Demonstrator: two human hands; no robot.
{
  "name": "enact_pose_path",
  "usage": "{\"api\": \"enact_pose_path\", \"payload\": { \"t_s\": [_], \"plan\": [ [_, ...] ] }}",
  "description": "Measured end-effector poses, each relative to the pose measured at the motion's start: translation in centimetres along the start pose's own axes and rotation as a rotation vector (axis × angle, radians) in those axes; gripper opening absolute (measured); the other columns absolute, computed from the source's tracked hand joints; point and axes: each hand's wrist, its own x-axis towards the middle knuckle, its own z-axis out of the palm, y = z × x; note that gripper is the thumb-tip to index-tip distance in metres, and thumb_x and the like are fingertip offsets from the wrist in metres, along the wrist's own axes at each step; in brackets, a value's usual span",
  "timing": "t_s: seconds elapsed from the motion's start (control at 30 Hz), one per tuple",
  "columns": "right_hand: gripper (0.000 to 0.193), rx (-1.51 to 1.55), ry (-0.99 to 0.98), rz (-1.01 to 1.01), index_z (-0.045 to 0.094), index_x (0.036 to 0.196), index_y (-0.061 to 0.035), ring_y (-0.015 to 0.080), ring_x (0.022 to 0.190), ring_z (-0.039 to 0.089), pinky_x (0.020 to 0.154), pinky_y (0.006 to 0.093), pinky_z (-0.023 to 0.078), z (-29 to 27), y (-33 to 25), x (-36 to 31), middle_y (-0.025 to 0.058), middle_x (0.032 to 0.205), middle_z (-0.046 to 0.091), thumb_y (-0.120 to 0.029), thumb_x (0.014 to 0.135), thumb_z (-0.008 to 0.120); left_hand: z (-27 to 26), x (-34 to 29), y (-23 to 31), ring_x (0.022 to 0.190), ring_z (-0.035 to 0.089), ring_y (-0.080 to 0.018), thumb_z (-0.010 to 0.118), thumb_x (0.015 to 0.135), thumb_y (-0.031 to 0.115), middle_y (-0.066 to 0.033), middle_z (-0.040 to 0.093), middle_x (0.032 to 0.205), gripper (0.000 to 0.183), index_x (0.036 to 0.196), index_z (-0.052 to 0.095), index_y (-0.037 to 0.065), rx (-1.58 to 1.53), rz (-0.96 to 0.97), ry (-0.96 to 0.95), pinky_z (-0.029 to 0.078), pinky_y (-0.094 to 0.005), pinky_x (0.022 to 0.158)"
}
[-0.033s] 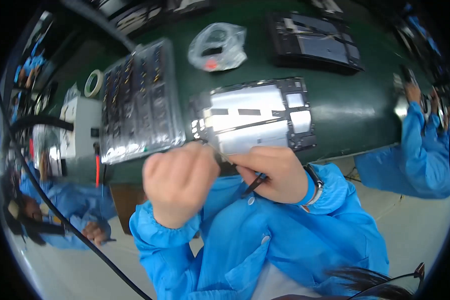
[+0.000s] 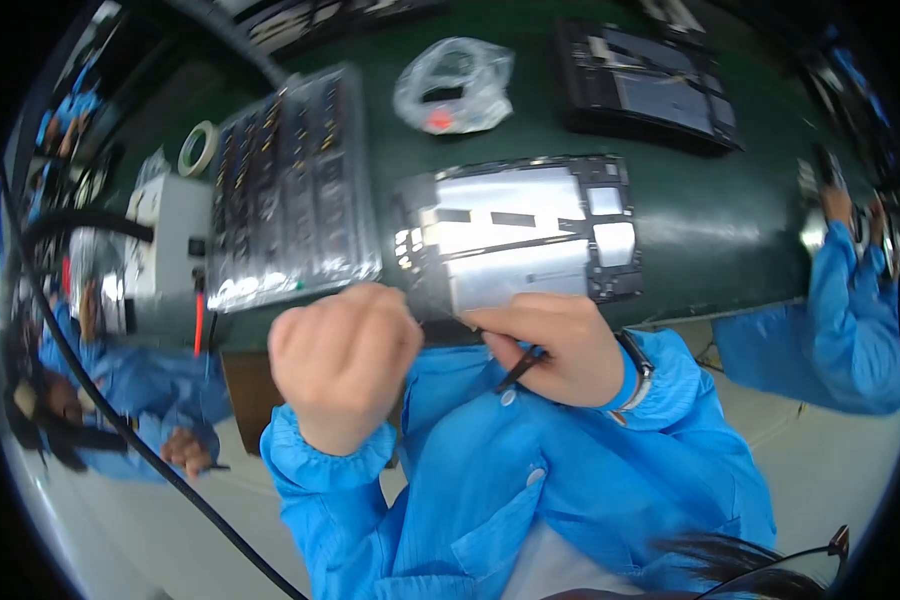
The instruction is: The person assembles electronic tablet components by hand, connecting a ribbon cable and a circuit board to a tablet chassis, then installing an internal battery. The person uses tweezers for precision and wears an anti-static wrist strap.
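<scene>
Right fingers (image 2: pixel 530 335): closed around a thin dark tool (image 2: pixel 518 372), held like a pen; its tip appears to meet the near edge of the metal panel, though the contact point is hidden.
Right hand (image 2: pixel 555 345): lower centre of the frame, wrist in a blue sleeve with a dark wristband.
Left hand (image 2: pixel 342 360): fingers curled into a closed fist, gripping nothing that shows; just left of the right hand, at the tabletop's near edge.
Metal panel (image 2: pixel 515 235): silver and black, flat, centre of the frame, on the green tabletop (image 2: pixel 730 230).
Clear parts tray (image 2: pixel 290 190): left of the panel.
Tape roll (image 2: pixel 198 147): upper left.
Plastic bag (image 2: pixel 455 85): upper centre.
Dark tray (image 2: pixel 650 85): upper right.
Another person's blue sleeve (image 2: pixel 850 320): right edge.
</scene>
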Motion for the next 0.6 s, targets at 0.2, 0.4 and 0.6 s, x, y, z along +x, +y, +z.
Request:
{"api": "enact_pose_path", "payload": {
  "t_s": [0.2, 0.4, 0.6],
  "plan": [
    [0.033, 0.162, -0.132, 0.105, 0.06, 0.1, -0.0034, 0.0272, 0.065, 0.058, 0.056, 0.0324, 0.046, 1.5, 0.8, 1.4, 0.0102, 0.072, 0.058, -0.003, 0.067, 0.061, -0.6, -5.0, 0.8, 0.068, 0.06, -0.0198, 0.07, 0.059, 0.002, -0.0063, 0.063, 0.082, 0.024, 0.083, 0.064, 0.003, -0.133, -0.179, 0.075, 0.045, -0.0293, 0.057],
    [0.03, 0.103, -0.082, 0.037, 0.058, 0.1, -0.0039, 0.0289, 0.064, 0.057, 0.054, 0.0353, 0.044, 2.4, 0.3, 1.9, 0.0112, 0.072, 0.056, -0.004, 0.07, 0.061, 2.5, -4.0, 2.6, 0.068, 0.061, -0.0214, 0.069, 0.064, 0.0, -0.0083, 0.063, 0.083, 0.021, 0.085, 0.063, 0.0, -0.279, -0.212, 0.173, 0.046, -0.028, 0.057],
    [0.025, 0.028, 0.05, -0.032, 0.057, 0.097, -0.0021, 0.0294, 0.06, 0.054, 0.051, 0.0369, 0.043, 2.7, 0.8, 1.3, 0.011, 0.07, 0.054, -0.005, 0.073, 0.061, 3.1, -3.4, 2.6, 0.068, 0.06, -0.0208, 0.068, 0.064, -0.001, -0.0074, 0.062, 0.082, 0.022, 0.085, 0.062, 0.0, -0.252, -0.214, 0.159, 0.044, -0.0284, 0.057]
  ]
}}
